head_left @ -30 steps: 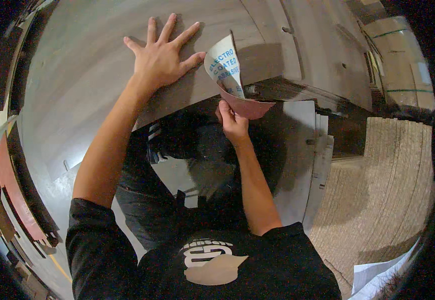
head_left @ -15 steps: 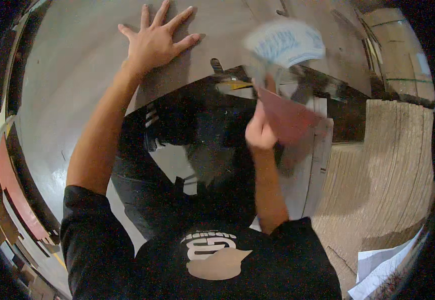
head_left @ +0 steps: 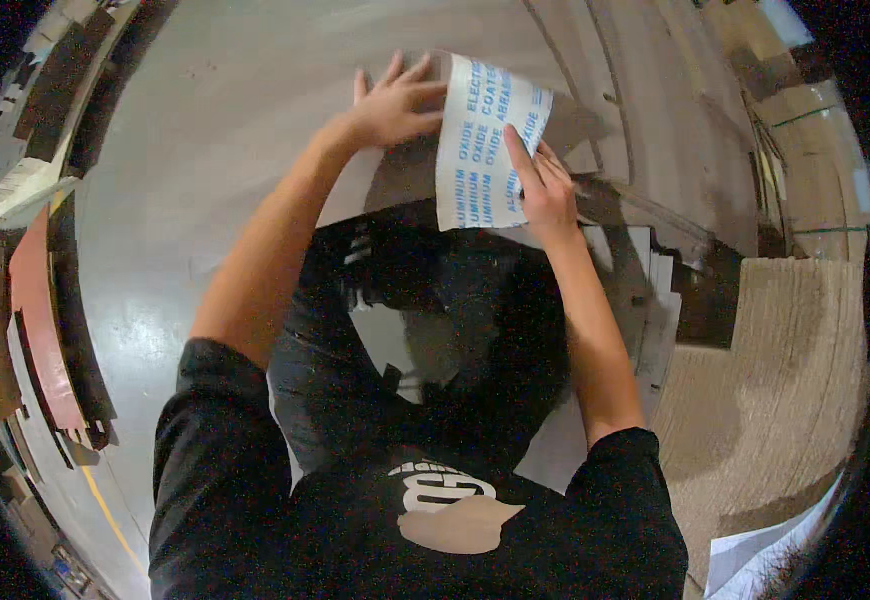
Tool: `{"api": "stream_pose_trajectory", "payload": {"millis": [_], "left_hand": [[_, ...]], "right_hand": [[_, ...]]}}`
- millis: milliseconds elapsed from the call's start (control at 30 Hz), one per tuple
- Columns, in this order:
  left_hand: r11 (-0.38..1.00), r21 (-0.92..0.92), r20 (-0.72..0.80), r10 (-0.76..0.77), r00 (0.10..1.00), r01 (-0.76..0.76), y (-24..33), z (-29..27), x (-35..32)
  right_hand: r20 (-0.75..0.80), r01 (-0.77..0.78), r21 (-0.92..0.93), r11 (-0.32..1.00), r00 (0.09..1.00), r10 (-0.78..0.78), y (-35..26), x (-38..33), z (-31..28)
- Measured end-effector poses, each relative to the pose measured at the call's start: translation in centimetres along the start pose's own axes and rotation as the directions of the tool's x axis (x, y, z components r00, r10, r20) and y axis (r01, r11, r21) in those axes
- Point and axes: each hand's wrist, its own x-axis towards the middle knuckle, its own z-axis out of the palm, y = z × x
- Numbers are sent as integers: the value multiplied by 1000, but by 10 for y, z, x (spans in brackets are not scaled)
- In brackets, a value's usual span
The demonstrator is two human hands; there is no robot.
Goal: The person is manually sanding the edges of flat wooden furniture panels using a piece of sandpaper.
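A sheet of sandpaper (head_left: pixel 480 140), white-backed with blue print, lies spread on the grey-brown board (head_left: pixel 255 110) in front of me. My right hand (head_left: pixel 545 185) presses its right edge, fingers over the paper. My left hand (head_left: pixel 395 100) rests flat on the board with fingertips touching the sheet's upper left edge. Below the board's near edge everything is dark, and I see my own black-clad legs and shirt there.
Stacked wood offcuts and a reddish curved strip (head_left: pixel 40 320) line the left side. A pale ribbed mat or board (head_left: pixel 785 380) lies at the right, white paper (head_left: pixel 765 560) at the lower right. More grey panels (head_left: pixel 655 90) lean behind the board.
My right hand has brought the sandpaper from the air down flat onto the board, white side up. My left hand has shifted right to meet the sheet's edge.
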Motion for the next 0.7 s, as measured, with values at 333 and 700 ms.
{"api": "stream_pose_trajectory", "payload": {"millis": [333,700], "left_hand": [[943,292,-361,-47,931,161,-7,14,-200],[869,494,-613,327,719,26,58,-183,-192]], "right_hand": [[2,-30,32,999,1000,30,14,4,3],[-151,10,-489,872,984,-96,38,68,-146]]}}
